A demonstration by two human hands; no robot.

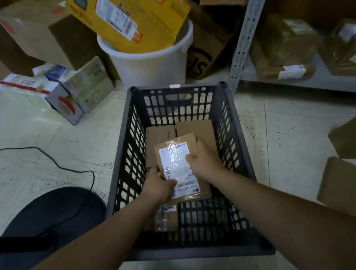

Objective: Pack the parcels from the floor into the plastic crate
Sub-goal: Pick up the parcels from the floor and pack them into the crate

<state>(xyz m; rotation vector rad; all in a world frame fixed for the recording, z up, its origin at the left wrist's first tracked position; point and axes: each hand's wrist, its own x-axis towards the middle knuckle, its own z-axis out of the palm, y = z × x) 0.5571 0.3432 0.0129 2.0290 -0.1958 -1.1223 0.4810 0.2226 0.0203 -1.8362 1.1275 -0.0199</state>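
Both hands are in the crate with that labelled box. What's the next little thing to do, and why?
Probably set the labelled parcel down flat and let go. The left hand and right hand both grip it inside the crate, over two parcels lying at the bottom, and loose parcels wait on the floor.

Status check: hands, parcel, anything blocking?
Left hand and right hand grip parcel inside crate. Other parcels beneath. Floor parcels at right. Nothing blocking.
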